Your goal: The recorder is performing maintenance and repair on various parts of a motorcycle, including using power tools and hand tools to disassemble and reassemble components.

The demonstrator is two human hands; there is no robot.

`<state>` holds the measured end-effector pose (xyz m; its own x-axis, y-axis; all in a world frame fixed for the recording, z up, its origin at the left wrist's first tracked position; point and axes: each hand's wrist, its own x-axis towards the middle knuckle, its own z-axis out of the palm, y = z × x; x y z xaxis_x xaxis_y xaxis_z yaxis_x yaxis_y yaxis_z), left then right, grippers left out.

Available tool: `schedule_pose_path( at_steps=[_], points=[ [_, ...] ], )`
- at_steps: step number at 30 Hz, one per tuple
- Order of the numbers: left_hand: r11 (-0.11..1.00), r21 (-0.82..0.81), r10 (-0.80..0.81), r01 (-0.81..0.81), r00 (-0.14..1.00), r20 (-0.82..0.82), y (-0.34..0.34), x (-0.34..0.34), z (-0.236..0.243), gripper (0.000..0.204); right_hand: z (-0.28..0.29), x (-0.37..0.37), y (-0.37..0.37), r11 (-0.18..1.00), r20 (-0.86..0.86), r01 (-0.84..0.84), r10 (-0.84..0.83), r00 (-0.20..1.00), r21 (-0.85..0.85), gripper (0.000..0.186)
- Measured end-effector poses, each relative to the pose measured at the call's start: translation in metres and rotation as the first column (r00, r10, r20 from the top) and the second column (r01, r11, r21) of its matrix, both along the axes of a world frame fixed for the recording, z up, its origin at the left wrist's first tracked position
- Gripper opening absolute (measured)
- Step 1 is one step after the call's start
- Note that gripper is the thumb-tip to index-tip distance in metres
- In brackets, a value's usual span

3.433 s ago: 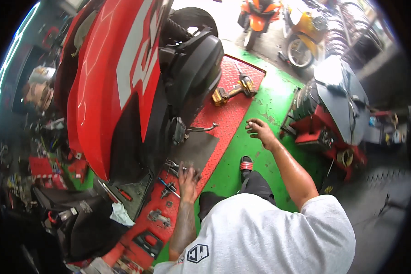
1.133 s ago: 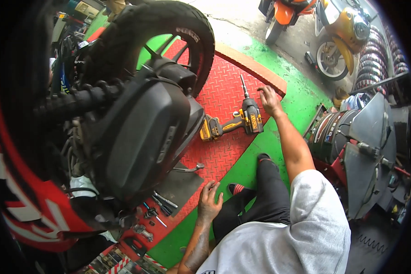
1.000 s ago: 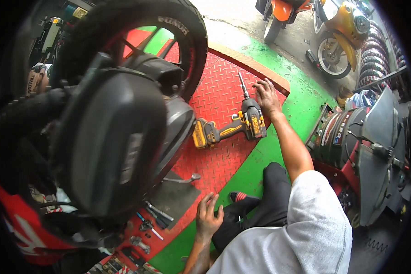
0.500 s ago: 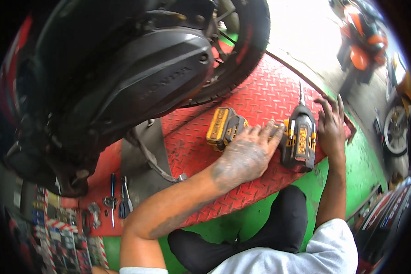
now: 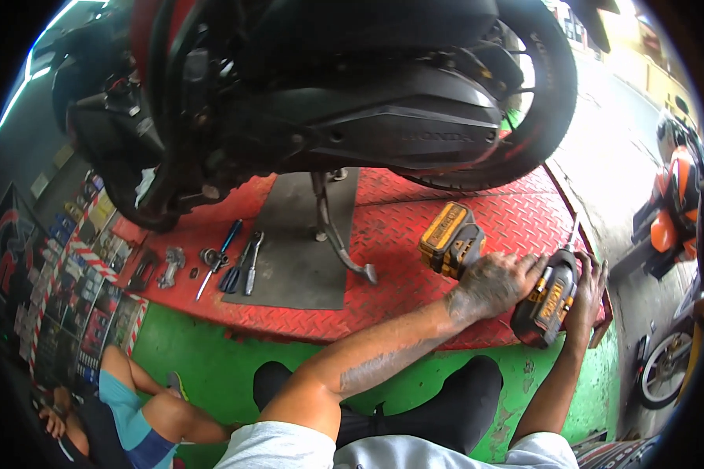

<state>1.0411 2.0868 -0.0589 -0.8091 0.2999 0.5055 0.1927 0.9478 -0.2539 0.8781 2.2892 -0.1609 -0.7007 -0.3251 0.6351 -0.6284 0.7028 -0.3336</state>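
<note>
A yellow-and-black cordless driver lies over the right part of the red tread-plate platform, with a slim metal bit pointing away from me. My left hand is closed round its handle, between the motor body and the battery pack. Against the right side of the body rests my right hand, its fingers up by the nose where the bit comes out. The thumb of that hand is hidden behind the tool. Beyond both hands stands a black scooter, its rear wheel above and left of the bit.
On the red platform, a side stand reaches down near a dark mat. Left lie a ratchet, pliers and a screwdriver. Another person sits lower left. An orange motorcycle stands right.
My right hand, spread beside the driver before, now lies against its body. The view has swung left, so scooter, tools and hands appear further right, and the seated person shows.
</note>
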Motion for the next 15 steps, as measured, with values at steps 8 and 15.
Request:
schedule_pose_path(
  at_steps=[8,15],
  points=[
    [0.943,0.331,0.015,0.018,0.995,-0.097,-0.003,0.159,0.073,0.063,-0.007,-0.029,0.003,0.989,0.052,-0.003,-0.005,0.999,0.151,0.040],
    [0.686,0.727,0.102,0.033,0.985,-0.141,-0.067,0.317,0.075,0.069,0.023,0.011,-0.005,0.995,0.101,0.026,-0.036,0.994,0.101,0.031]
  ],
)
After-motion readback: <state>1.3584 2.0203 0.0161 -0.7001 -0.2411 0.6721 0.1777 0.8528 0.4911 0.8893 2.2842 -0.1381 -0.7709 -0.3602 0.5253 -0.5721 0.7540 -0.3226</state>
